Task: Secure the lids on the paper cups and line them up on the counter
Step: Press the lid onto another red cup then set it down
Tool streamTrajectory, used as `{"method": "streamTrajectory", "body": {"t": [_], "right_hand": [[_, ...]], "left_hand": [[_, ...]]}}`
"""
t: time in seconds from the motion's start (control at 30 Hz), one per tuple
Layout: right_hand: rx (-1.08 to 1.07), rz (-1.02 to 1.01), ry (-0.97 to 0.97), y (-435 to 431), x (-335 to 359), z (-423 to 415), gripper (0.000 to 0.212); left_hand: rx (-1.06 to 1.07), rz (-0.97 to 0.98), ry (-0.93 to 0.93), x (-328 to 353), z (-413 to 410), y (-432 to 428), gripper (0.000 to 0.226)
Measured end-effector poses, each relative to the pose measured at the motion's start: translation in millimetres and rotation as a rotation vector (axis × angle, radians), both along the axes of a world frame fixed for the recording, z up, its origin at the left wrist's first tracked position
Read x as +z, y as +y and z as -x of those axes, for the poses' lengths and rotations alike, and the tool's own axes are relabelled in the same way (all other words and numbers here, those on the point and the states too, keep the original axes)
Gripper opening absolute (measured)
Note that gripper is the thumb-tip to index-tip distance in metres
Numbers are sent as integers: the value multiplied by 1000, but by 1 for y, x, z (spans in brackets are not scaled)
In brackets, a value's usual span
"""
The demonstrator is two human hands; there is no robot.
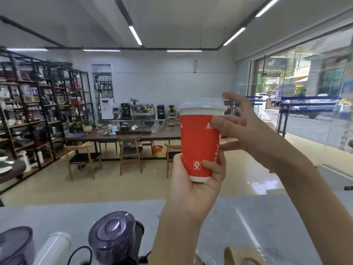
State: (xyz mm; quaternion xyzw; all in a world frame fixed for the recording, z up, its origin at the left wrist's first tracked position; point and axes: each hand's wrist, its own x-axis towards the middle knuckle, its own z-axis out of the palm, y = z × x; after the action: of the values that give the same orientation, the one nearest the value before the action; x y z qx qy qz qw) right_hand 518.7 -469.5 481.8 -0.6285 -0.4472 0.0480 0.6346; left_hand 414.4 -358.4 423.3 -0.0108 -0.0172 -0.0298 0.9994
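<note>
Right in the middle of the frame there's a red paper cup (199, 144) held up in the air, well above the grey counter (248, 222) that runs across the bottom. The left hand (194, 186) has it from below, fingers curled round the lower part, thumb on the front near the little logo. A white lid (202, 105) sits on top and looks level, but I can't tell from here whether it's actually snapped down all the way round.

The right hand (242, 129) is up beside the cup at the rim: thumb resting on the red wall just under the lid, the other fingers spread wide and loose behind it, not closed on anything.

My take is this is the check-the-seal bit. To do it well I'd keep the bottom grip firm but not squeeze, since a paper wall buckles easily, then run the thumb round the lid edge pressing down until every section clicks. Then lower it onto bare counter, clear of the purple-lidded blender jars (112, 238) at lower left.
</note>
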Motion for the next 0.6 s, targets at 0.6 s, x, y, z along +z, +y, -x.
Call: {"method": "streamTrajectory", "body": {"t": [0.6], "right_hand": [[-129,57,-202,-3,-5,19,69]], "left_hand": [[150,-194,33,-15,6,-12,42]]}}
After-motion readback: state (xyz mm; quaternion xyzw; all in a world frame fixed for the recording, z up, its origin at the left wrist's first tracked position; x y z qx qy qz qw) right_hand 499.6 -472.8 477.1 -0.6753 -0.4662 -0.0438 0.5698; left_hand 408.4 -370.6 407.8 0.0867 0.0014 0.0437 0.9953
